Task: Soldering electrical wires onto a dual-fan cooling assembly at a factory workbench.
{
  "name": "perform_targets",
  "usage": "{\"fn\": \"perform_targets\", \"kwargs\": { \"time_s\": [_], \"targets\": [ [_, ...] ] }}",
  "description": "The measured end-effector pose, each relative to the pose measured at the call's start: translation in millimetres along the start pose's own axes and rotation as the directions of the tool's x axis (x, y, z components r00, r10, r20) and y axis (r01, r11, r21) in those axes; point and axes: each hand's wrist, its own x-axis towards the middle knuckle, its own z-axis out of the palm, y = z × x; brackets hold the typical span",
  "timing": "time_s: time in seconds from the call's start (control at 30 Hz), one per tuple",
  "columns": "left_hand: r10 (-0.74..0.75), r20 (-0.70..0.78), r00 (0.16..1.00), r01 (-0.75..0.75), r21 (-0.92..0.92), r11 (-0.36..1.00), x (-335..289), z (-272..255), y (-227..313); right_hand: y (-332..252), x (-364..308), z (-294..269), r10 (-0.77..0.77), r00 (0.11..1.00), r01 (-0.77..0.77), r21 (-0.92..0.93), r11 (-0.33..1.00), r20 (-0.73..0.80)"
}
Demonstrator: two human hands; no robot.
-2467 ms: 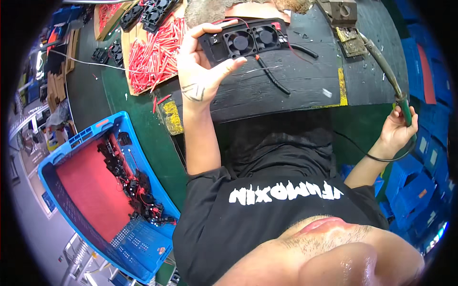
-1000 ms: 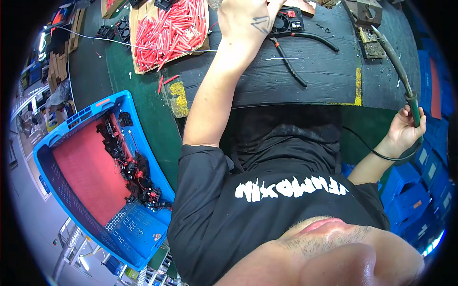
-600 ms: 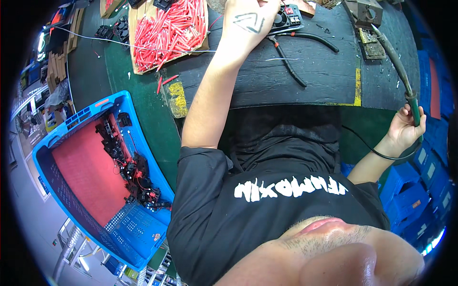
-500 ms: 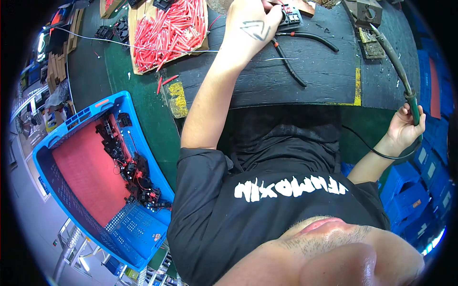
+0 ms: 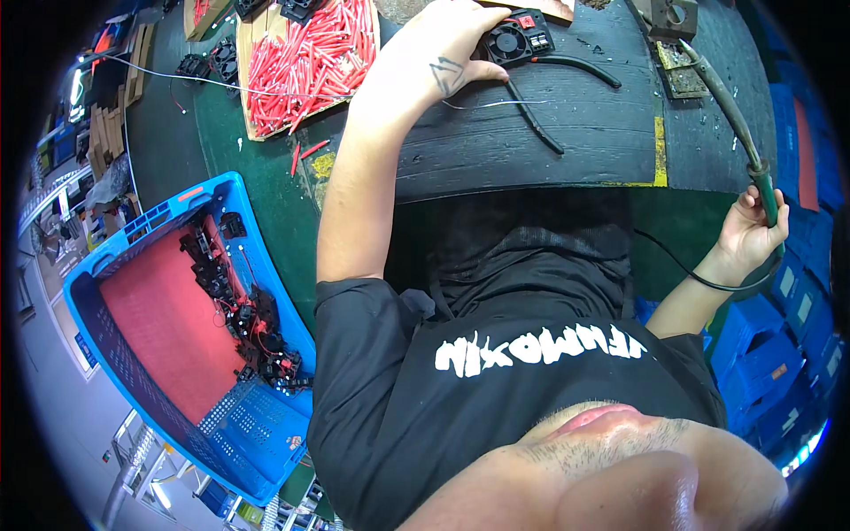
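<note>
My left hand (image 5: 440, 60) is at the far edge of the dark bench, thumb and fingers around the left side of a small black cooling fan (image 5: 507, 42) with a red part beside it. Black-handled pliers (image 5: 580, 67) lie by the fan, their jaws hidden behind it. A thin pale wire (image 5: 496, 104) runs just below my thumb. Away to the right, my right hand (image 5: 751, 232) is closed on the green handle of a soldering iron (image 5: 731, 115). Its long metal shaft points up and left, the tip over a worn block (image 5: 682, 73).
A cardboard box (image 5: 253, 124) of red tubes stands left of my left hand, with two loose tubes (image 5: 305, 152) below it. A blue crate (image 5: 97, 257) holds several black fan assemblies (image 5: 252, 327). A metal block (image 5: 670, 18) sits at the far right; blue bins (image 5: 757, 354) are beyond my right arm.
My left hand has shifted left, uncovering the fan, which is now seen face up by the pliers. My right hand and the soldering iron have barely moved.
</note>
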Motion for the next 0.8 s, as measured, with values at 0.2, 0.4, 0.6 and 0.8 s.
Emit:
{"fn": "perform_targets", "kwargs": {
  "time_s": [0.2,0.4,0.6,0.8],
  "targets": [
    [-0.446,0.051,0.893,0.438,-0.316,0.841,7.5,-10.6,21.8,-4.8,-3.8,0.0,-0.029,0.999,0.028,-0.021,0.999,-0.038],
    [-0.423,0.474,0.772,0.464,-0.875,-0.134,-8.0,-17.9,12.4,-4.7,-4.9,0.2,-0.020,1.000,0.020,-0.015,1.000,-0.022],
    [-0.230,0.370,0.900,0.088,-0.672,-0.735,-4.8,-13.7,18.4,-5.2,-4.2,-4.2,0.014,1.000,-0.014,0.014,1.000,-0.003],
    [0.167,-0.011,0.986,0.100,-0.762,-0.640,5.6,17.7,-6.8,-2.7,-1.5,-6.0,0.032,0.999,-0.033,0.021,0.999,0.026]
  ]
}}
